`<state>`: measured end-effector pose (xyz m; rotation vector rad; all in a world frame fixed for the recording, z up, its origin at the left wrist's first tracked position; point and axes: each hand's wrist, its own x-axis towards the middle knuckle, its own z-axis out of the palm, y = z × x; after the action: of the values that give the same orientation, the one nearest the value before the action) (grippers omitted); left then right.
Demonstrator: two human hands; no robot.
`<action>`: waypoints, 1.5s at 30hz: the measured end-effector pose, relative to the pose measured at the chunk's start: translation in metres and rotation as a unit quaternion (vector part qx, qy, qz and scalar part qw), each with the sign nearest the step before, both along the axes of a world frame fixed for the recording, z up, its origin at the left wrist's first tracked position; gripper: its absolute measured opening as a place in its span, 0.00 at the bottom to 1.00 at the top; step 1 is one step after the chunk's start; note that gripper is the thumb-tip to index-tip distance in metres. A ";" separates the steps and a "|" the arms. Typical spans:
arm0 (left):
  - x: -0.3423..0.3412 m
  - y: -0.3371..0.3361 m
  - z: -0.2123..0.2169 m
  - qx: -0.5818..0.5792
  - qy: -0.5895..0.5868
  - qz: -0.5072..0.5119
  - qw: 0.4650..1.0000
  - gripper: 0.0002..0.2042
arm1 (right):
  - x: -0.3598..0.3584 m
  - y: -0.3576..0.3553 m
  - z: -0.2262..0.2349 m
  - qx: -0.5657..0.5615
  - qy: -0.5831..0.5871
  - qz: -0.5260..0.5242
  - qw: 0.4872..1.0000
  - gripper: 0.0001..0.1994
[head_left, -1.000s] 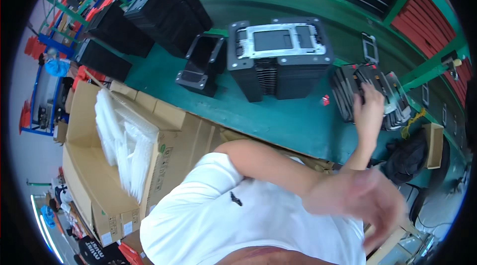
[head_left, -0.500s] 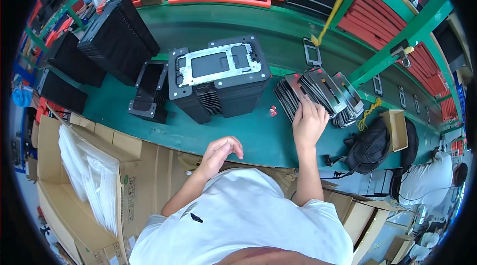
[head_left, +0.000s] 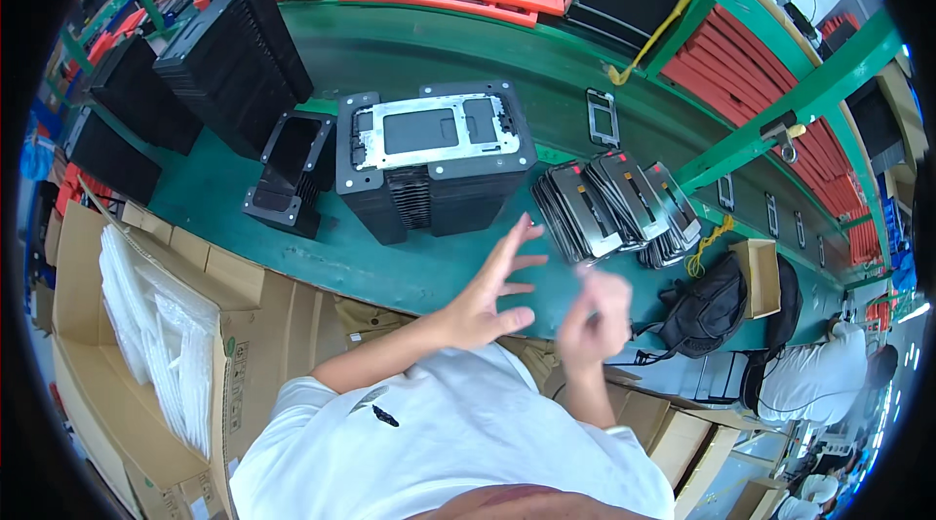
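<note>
My left hand is over the bench's front edge, fingers spread and nothing in it. Its fingertips reach toward the spot beside the panel stacks. My right hand is smeared by motion in front of those stacks, and its fingers cannot be made out. Thin, phone-sized display panels lean in a left stack, a middle stack and a right stack. Left of them, a silver phone frame lies on top of a tall pile of black trays.
A shorter black tray pile and a tall one stand at the left on the green bench. Behind the panels lies another frame. A black backpack sits at the right. An open carton with white sleeves is at lower left.
My right hand has drawn back from the panel stacks toward me and is blurred. My left hand has moved right and forward, its fingers spreading. The whole view has shifted slightly.
</note>
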<state>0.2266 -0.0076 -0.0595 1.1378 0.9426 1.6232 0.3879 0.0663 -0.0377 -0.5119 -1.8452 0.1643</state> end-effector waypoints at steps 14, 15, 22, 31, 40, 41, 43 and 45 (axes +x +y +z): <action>-0.029 -0.021 -0.043 0.097 0.426 0.055 0.898 0.45 | -0.037 0.005 -0.016 -0.489 0.119 0.422 0.754 0.06; -0.035 -0.025 -0.043 0.098 0.453 0.058 0.884 0.45 | -0.037 0.009 -0.019 -0.474 0.086 0.459 0.746 0.06; -0.066 -0.059 -0.027 -0.089 -0.031 -0.086 0.992 0.43 | -0.060 0.082 -0.075 -0.189 -0.275 -0.083 0.939 0.11; -0.076 -0.070 0.028 -0.051 -0.123 -0.010 0.991 0.44 | -0.061 0.026 0.035 -0.423 0.023 0.317 0.848 0.09; -0.124 -0.041 0.121 0.123 0.187 0.080 0.971 0.39 | -0.100 0.064 0.115 -0.245 -0.285 0.657 0.654 0.13; -0.131 -0.039 0.131 0.134 0.227 0.117 0.957 0.35 | -0.099 0.069 0.118 -0.267 -0.210 0.594 0.729 0.11; -0.147 -0.027 0.145 0.110 0.312 0.175 0.927 0.33 | -0.100 0.080 0.119 -0.283 -0.126 0.526 0.792 0.10; -0.157 -0.017 0.157 0.059 0.459 0.269 0.845 0.32 | -0.106 0.097 0.107 -0.320 0.035 0.366 0.873 0.12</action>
<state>0.0691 -0.0247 0.0975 1.9270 1.9323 1.5317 0.2821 0.1632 0.0697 -0.2094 -1.8058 1.3220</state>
